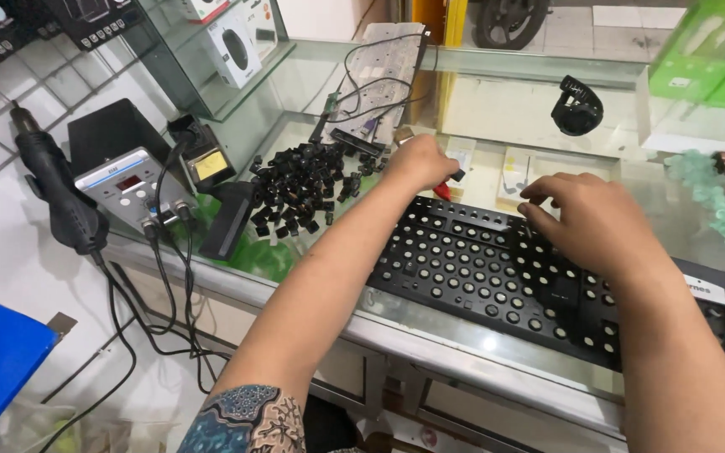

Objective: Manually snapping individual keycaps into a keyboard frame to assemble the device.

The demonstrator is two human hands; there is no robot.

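The keyboard (497, 277) lies on the glass counter (430, 335) in the lower right of the frame, almost all keycaps off. Its long axis runs from the centre down to the right edge. The right hand (589, 214) rests on its upper part, fingers bent and close together; whether they pinch something I cannot tell. The left hand (417, 159) is at the keyboard's upper left corner, fingers closed on a red-handled tool (445, 190). Left of it is a pile of black keycaps (299, 189). A white box (232, 46) stands in the upper left, green boxes (719, 54) in the upper right.
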